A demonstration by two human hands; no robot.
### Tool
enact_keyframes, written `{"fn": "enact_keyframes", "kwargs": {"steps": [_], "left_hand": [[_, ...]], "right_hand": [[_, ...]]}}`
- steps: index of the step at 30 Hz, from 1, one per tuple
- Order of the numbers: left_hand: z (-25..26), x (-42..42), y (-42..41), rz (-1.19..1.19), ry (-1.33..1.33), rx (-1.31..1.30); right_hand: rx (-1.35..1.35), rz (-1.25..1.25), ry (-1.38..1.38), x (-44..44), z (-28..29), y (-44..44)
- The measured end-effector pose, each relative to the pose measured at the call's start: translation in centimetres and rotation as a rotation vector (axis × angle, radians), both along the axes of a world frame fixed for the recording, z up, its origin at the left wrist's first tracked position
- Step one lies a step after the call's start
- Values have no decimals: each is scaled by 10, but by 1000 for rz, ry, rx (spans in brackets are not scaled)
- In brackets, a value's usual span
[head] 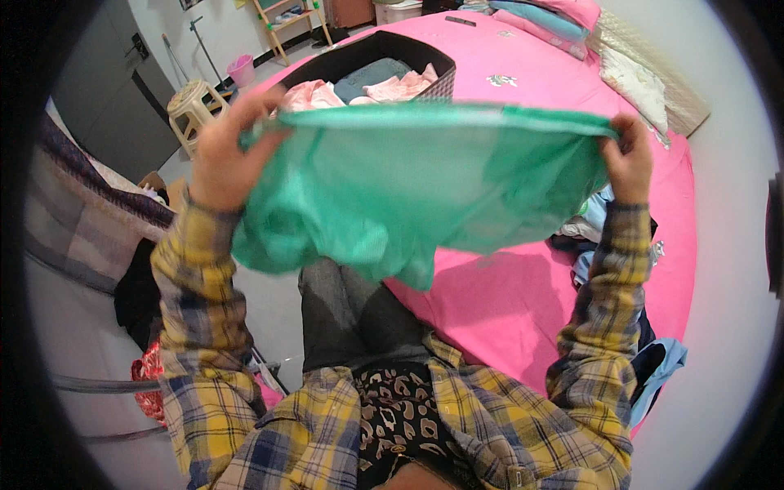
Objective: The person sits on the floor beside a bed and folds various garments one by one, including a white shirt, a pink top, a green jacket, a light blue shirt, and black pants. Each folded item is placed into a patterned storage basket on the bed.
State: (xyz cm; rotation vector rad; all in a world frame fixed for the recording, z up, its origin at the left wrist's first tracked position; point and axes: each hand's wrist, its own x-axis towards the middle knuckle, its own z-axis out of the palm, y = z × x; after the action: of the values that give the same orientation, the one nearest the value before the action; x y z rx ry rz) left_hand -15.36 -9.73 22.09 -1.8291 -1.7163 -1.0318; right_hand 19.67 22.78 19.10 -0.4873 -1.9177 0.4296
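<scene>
A thin green garment point(392, 177) is stretched by its upper edge between my two hands, its lower part hanging in loose folds. My left hand point(229, 153) grips the left end of that edge, and my right hand point(628, 153) pinches the right end. The cloth hangs above my lap and the near part of the pink bed sheet point(490, 306), and is a little blurred. Just beyond it, a dark fabric storage box point(438, 86) holds folded pink cloth point(315, 95) and grey-blue cloth point(373, 76). What kind of garment the green one is, I cannot tell.
Loose blue and dark clothes point(582, 229) lie on the bed beside my right forearm. Pillows and folded bedding point(545, 27) are at the far right, near a dark remote control point(460, 21). Beyond my left hand stand a plastic stool point(196, 101) and a pink bin point(241, 69).
</scene>
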Motion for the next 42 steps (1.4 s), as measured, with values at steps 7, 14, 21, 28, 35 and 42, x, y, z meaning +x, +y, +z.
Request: {"fn": "enact_keyframes", "kwargs": {"steps": [7, 14, 21, 28, 35, 42], "left_hand": [[89, -26, 38, 156, 323, 222], [16, 3, 6, 144, 215, 125], [-74, 40, -83, -107, -76, -453], [-124, 63, -113, -224, -498, -856], [-140, 42, -90, -283, -614, -827], [-173, -2, 32, 109, -151, -326]], "right_hand": [[272, -199, -32, 9, 102, 15], [274, -258, -143, 59, 46, -44], [-50, -157, -456, 114, -27, -131], [-457, -78, -695, 139, -65, -156], [-655, -72, -567, 140, -95, -128], [-271, -277, -401, 91, -141, -48]]}}
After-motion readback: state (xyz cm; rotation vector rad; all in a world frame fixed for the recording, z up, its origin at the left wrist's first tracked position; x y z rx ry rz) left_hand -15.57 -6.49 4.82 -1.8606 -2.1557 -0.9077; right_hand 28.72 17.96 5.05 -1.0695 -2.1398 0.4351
